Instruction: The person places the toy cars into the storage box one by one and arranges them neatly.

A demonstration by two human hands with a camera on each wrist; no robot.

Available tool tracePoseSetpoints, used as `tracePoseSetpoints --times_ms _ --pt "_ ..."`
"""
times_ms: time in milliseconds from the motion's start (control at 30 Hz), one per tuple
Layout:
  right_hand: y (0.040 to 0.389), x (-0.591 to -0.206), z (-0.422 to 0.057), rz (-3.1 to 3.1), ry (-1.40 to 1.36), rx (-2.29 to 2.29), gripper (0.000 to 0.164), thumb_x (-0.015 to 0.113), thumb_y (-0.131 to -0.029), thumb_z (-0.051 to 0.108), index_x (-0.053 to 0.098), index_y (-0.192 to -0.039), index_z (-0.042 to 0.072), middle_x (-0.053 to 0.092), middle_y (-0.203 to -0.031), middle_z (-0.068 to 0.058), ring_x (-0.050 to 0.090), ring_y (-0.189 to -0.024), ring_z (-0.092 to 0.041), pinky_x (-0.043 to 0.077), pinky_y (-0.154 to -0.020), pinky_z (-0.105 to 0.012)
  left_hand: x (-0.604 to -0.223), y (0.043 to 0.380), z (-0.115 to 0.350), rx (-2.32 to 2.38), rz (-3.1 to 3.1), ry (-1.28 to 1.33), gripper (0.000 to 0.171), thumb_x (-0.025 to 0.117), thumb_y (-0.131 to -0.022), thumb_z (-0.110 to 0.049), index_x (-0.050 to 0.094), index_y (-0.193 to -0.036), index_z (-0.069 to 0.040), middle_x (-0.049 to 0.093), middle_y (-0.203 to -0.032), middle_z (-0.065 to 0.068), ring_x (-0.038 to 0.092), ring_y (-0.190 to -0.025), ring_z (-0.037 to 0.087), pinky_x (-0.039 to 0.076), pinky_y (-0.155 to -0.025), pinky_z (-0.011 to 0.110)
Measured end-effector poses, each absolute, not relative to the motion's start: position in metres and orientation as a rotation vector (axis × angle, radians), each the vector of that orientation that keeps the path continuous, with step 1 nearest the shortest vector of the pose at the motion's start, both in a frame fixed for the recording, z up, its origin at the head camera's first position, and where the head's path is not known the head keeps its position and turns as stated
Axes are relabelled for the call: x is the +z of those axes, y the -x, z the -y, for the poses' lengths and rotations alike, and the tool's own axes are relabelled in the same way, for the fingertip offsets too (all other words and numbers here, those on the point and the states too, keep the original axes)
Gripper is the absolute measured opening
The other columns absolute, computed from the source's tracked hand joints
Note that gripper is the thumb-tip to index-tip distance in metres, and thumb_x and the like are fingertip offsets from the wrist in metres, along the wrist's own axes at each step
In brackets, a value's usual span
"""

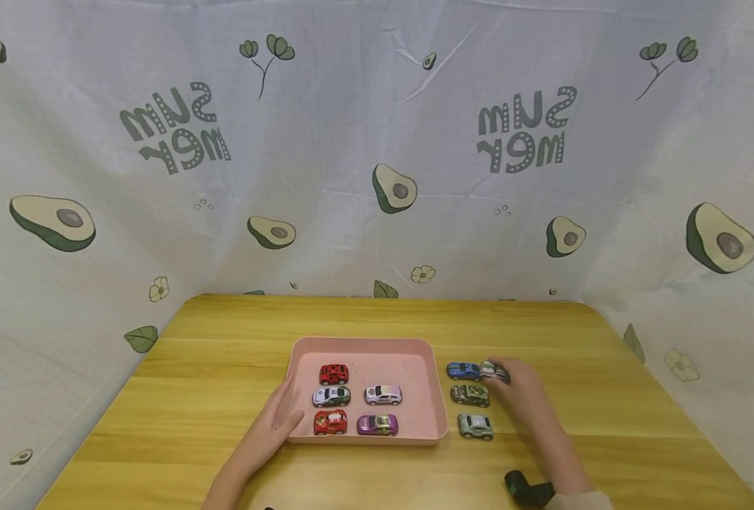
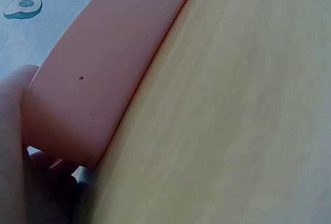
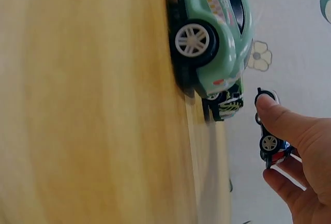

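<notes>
l hand [image 1: 276,419] grips pink tray [image 1: 412,365], 5 cars [image 1: 383,394] inside, r of hand. r hand [image 1: 516,384] pinches white car [image 1: 494,371], w/ 3 other cars [image 1: 470,395] near its l.

I count nine toy cars [image 1: 383,394] in total — five in the one pink tray [image 1: 413,372], four outside of it. In the tray are two red cars [image 1: 330,422], two mostly white cars [image 1: 331,397] and one purple car [image 1: 377,425]. Outside are one blue car [image 1: 463,370], one green patterned car [image 1: 469,395], one pale green car [image 1: 475,426] and one white-and-dark car [image 1: 493,371] (this one is between fingers). There is one left hand [image 1: 273,423], one right hand [image 1: 519,382] — and one table [image 1: 383,478].
</notes>
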State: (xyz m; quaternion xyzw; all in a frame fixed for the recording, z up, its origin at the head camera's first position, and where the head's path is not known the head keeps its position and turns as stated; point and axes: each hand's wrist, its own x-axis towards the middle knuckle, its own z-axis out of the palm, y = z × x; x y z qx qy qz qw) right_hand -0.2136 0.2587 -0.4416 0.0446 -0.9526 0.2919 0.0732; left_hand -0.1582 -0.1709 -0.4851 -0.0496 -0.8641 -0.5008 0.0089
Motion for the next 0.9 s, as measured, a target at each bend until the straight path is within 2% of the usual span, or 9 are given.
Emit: tracePoseSetpoints --times_ms 567,900 --pt "0.211 -0.435 -0.224 2.793 -0.332 0.696 0.039 0.065 -0.081 0.014 0.058 -0.115 -0.003 0.061 -0.111 -0.023 0.053 -0.106 -0.041 0.042 -0.093 -0.055 -0.484 0.159 0.171 -1.583 2.713 0.147 0.069 0.052 -0.090 -0.038 0.018 -0.146 -0.017 0.017 -0.150 0.019 0.016 -0.137 0.042 0.015 -0.107 0.063" --pt "0.211 -0.431 -0.195 2.726 -0.421 0.664 0.040 0.069 -0.076 0.017 0.061 -0.113 0.003 0.065 -0.106 -0.016 0.057 -0.102 -0.035 0.047 -0.088 -0.049 -0.484 0.158 0.171 -1.588 2.720 0.135 0.069 0.052 -0.089 -0.039 0.019 -0.146 -0.018 0.018 -0.151 0.018 0.016 -0.137 0.041 0.016 -0.108 0.062"
